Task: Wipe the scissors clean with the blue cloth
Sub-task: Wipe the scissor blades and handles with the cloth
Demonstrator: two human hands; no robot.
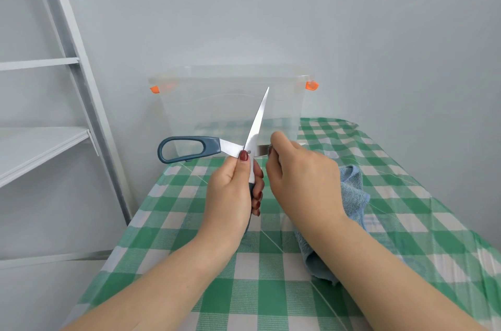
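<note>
scissors (256,124) held up over the checked worktop (244,290), blades splayed wide. left grip (233,195) wraps the lower handle, right grip (301,173) pinches the sideways blade, blue cloth (352,189) bunched under that wrist. stiff, sharp, slick steel imo, so hold by the handles.

No legible text, label, brand mark, number or sign was recorded anywhere in the head view.
</note>
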